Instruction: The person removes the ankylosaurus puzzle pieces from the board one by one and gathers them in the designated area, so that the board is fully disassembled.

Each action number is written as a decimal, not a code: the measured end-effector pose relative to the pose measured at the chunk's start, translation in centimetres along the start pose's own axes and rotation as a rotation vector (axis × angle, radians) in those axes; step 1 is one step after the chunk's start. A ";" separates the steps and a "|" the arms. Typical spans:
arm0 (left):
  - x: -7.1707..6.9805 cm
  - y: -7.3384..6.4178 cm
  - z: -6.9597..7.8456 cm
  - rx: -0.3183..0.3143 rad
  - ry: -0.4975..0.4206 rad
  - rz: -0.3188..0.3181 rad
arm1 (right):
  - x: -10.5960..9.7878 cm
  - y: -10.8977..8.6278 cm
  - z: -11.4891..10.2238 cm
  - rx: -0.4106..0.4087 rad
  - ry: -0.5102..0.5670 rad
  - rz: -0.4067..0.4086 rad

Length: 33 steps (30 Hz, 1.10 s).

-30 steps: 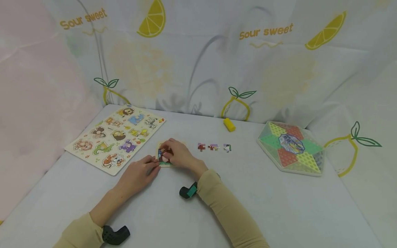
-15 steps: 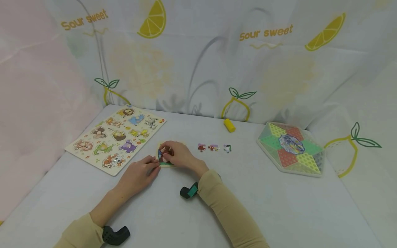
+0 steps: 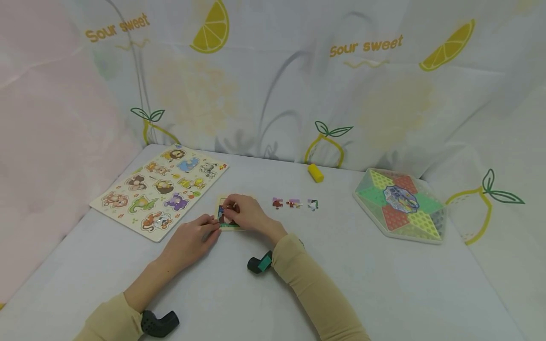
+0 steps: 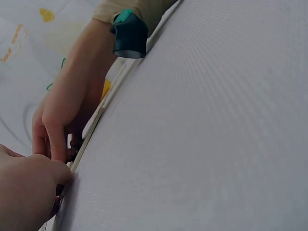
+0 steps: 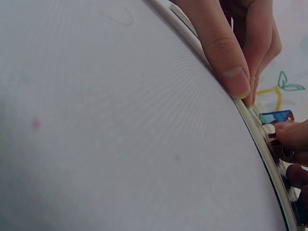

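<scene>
Puzzle board lies near the frame's middle, with the left hand gripping its edge and the right hand pinching a piece.

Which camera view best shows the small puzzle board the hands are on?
The head view: it shows the small puzzle board from above, face partly visible, though the right hand covers some of it. Both wrist views show it nearly edge-on, as a thin pale strip, its face unreadable.
</scene>
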<state>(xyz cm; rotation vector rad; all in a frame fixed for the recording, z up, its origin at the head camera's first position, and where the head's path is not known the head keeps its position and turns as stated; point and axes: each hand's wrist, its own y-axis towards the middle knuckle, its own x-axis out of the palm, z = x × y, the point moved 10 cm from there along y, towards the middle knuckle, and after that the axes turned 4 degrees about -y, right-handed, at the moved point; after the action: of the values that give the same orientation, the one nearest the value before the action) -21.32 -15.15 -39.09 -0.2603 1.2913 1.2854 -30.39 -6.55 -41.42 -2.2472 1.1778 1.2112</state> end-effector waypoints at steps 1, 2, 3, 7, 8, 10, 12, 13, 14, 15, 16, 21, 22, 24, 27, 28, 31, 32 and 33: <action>0.0 0.0 0.0 0.000 0.000 0.000 | 0.0 0.0 0.1 0.006 0.010 0.006; 0.0 0.0 0.0 0.000 0.001 0.000 | -0.1 0.0 0.1 0.015 0.022 0.011; -0.1 0.0 0.0 0.000 0.002 0.000 | -0.1 0.1 0.2 0.024 0.030 0.018; -0.1 0.1 -0.1 0.000 0.004 -0.004 | -0.2 0.1 0.5 0.050 0.044 0.045; 0.0 0.0 -0.1 0.002 0.006 -0.004 | -0.3 0.1 0.6 0.055 0.045 0.052; -0.1 0.0 0.0 0.010 0.007 -0.002 | -0.4 0.1 0.6 0.058 0.046 0.068; 0.0 0.0 0.1 0.024 -0.003 -0.003 | -0.6 0.1 0.6 0.055 0.050 0.084; 0.0 0.0 0.2 0.037 -0.011 -0.004 | -0.7 0.1 0.5 0.052 0.050 0.091; 0.0 -0.1 0.3 0.053 -0.021 -0.008 | -0.7 0.0 0.5 0.051 0.048 0.096; 0.1 -0.1 0.5 0.066 -0.033 -0.016 | -0.8 0.0 0.5 0.049 0.050 0.099; 0.2 -0.1 0.6 0.079 -0.047 -0.029 | -0.8 0.0 0.5 0.048 0.051 0.102; 0.8 -0.4 0.9 0.087 -0.077 -0.098 | -0.9 0.1 0.6 0.053 0.062 0.100; 0.9 -0.4 0.8 0.077 -0.080 -0.110 | -0.9 0.1 0.6 0.057 0.063 0.099; 1.0 -0.4 0.7 0.051 -0.084 -0.131 | -1.0 0.1 0.7 0.064 0.062 0.099; 1.3 -0.5 0.6 0.021 -0.091 -0.159 | -1.0 0.1 0.8 0.071 0.060 0.105; 1.3 -0.5 0.6 0.014 -0.091 -0.167 | -1.0 0.0 0.8 0.073 0.060 0.108; 1.5 -0.5 0.6 0.004 -0.092 -0.183 | -1.0 -0.1 1.0 0.080 0.060 0.124; 1.5 -0.4 0.6 0.002 -0.094 -0.188 | -1.1 -0.1 1.1 0.086 0.061 0.129; 1.6 -0.4 0.7 0.002 -0.096 -0.192 | -1.1 -0.2 1.2 0.094 0.066 0.130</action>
<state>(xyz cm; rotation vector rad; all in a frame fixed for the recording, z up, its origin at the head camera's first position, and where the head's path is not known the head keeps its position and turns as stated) -21.01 -13.94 -40.30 -0.3097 1.1573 1.1201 -31.19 -5.10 -41.26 -2.1861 1.3955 1.1106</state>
